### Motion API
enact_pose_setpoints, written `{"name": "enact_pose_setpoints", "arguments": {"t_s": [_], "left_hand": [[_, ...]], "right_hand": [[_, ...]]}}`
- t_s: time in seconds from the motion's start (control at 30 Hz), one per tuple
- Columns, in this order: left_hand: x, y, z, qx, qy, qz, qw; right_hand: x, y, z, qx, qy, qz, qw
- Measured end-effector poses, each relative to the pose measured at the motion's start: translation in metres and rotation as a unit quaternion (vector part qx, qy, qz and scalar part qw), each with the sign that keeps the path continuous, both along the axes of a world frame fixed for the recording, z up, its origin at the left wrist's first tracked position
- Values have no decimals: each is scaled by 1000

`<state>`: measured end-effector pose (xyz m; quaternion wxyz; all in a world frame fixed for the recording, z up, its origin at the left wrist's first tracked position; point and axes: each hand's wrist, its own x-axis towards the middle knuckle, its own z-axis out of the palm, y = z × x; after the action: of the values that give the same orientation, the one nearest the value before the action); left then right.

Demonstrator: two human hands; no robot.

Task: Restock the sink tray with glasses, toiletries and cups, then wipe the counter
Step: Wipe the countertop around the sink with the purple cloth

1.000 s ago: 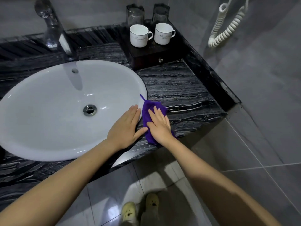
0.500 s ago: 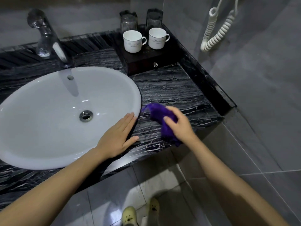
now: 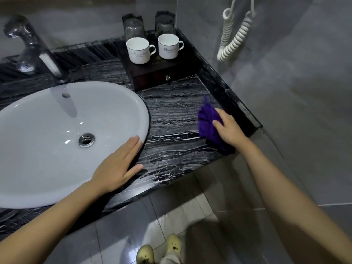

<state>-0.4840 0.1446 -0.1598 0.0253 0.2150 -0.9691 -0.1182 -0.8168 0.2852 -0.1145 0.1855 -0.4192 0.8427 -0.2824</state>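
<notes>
A purple cloth [image 3: 207, 122] lies bunched on the black marble counter [image 3: 171, 119] near its right edge, with my right hand [image 3: 228, 128] gripping it from the right. My left hand [image 3: 118, 166] rests flat, fingers spread, on the rim of the white sink [image 3: 47, 130] and the counter beside it. At the back right corner stands a dark wooden tray [image 3: 152, 75] with a small drawer knob. It carries two white cups [image 3: 140, 50] [image 3: 169, 46] in front and two upturned glasses [image 3: 133, 27] [image 3: 164, 23] behind them.
A chrome tap [image 3: 32, 48] rises behind the sink at the left. A white coiled cord [image 3: 234, 35] hangs on the grey tiled wall at the right. A raised black kerb [image 3: 234, 103] borders the counter's right side. My slippers [image 3: 158, 250] show on the tiled floor below.
My right hand has dragged the purple cloth to the right across the counter, from beside the sink rim to the right kerb. My left hand has stayed on the sink rim.
</notes>
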Motion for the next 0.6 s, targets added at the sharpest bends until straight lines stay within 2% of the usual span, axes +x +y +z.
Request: {"name": "enact_pose_setpoints", "arguments": {"t_s": [0.07, 0.2, 0.3, 0.47, 0.6], "left_hand": [[0, 0, 1, 0, -2, 1, 1000], [-1, 1, 2, -13, -10, 1, 1000], [-2, 2, 4, -18, -17, 2, 1000], [-4, 3, 7, -22, -24, 1, 999], [-4, 3, 8, -29, -32, 2, 999]], "right_hand": [[-7, 6, -7, 59, 148, 52, 986], [-6, 13, -20, 88, 230, 174, 953], [-10, 14, -30, 104, 217, 194, 951], [-17, 11, -35, 62, 157, 148, 975], [-4, 8, -42, 34, 148, 114, 982]]}}
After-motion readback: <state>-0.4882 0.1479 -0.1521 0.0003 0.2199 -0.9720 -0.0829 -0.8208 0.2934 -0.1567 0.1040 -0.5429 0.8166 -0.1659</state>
